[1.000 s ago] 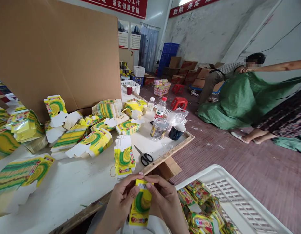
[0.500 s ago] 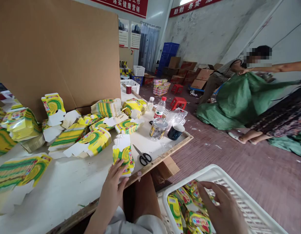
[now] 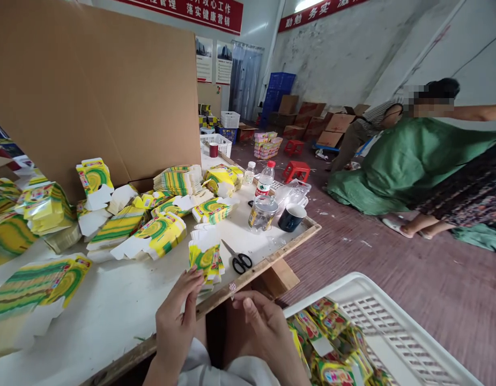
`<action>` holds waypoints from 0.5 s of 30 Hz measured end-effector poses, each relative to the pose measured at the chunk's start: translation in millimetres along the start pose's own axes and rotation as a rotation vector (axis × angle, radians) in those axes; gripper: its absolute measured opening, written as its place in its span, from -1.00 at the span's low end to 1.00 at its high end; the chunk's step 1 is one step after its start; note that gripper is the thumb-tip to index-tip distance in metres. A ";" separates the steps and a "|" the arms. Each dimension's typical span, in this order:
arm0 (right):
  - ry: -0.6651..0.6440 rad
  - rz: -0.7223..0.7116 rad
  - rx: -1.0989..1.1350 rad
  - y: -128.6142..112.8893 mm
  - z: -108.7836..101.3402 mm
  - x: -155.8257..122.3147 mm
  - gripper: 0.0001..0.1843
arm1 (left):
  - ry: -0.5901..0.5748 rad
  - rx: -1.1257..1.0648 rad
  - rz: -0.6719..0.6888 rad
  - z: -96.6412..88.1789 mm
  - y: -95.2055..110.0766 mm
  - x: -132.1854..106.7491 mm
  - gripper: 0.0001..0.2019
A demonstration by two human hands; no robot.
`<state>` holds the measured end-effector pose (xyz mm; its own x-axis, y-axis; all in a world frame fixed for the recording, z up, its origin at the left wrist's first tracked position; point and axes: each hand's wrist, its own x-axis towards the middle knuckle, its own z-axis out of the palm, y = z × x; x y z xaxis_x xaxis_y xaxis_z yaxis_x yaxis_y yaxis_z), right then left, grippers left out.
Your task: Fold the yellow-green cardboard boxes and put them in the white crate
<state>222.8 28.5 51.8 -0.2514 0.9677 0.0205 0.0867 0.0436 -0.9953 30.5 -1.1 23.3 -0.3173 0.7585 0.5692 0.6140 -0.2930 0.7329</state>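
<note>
My left hand (image 3: 176, 316) reaches over the table's front edge, and its fingertips pinch the near side of a small stack of flat yellow-and-green cartons (image 3: 205, 261). My right hand (image 3: 260, 328) hangs below the table edge with its fingers curled loosely and nothing in them. It sits just left of a white plastic crate (image 3: 396, 327) that holds several folded yellow-and-green boxes (image 3: 328, 348). Black scissors (image 3: 238, 259) lie right of the stack.
Heaps of flat cartons (image 3: 151, 225) cover the white table (image 3: 123, 300), backed by a tall cardboard sheet (image 3: 95, 91). A jar (image 3: 263, 212), a bottle (image 3: 264, 179) and a dark mug (image 3: 291, 216) stand near the far corner. Two people handle a green sack (image 3: 400, 161) on the floor to the right.
A second ago both hands held a folded box. The right hand went to the crate and came back empty to the table edge; the left hand took hold of the carton stack.
</note>
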 end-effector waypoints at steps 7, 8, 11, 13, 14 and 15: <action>0.127 0.149 0.362 6.8 6.4 1.9 -0.58 | -0.259 -0.271 0.278 14.1 32.8 -13.5 -0.53; 0.129 0.140 0.345 5.8 4.3 2.4 -0.60 | -0.229 -0.310 0.204 16.1 33.3 -16.2 -0.57; 0.082 0.097 0.370 4.9 4.8 2.1 -0.64 | -0.076 -0.545 -0.154 18.8 32.3 -20.6 -0.61; 0.019 0.098 0.458 7.9 10.6 0.4 -0.62 | -0.040 -0.740 -0.446 17.9 30.6 -18.9 -0.53; -0.009 0.106 0.501 9.9 14.1 -0.5 -0.61 | -0.049 -0.826 -0.595 16.8 29.5 -17.0 -0.49; -0.039 0.118 0.532 11.7 17.3 -1.4 -0.61 | -0.071 -0.910 -0.732 15.5 28.5 -14.6 -0.46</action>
<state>207.5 23.4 38.5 -0.3060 0.9480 -0.0874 -0.3804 -0.2059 -0.9016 63.8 -11.6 30.1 -0.3220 0.9414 -0.1003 -0.4515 -0.0596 0.8903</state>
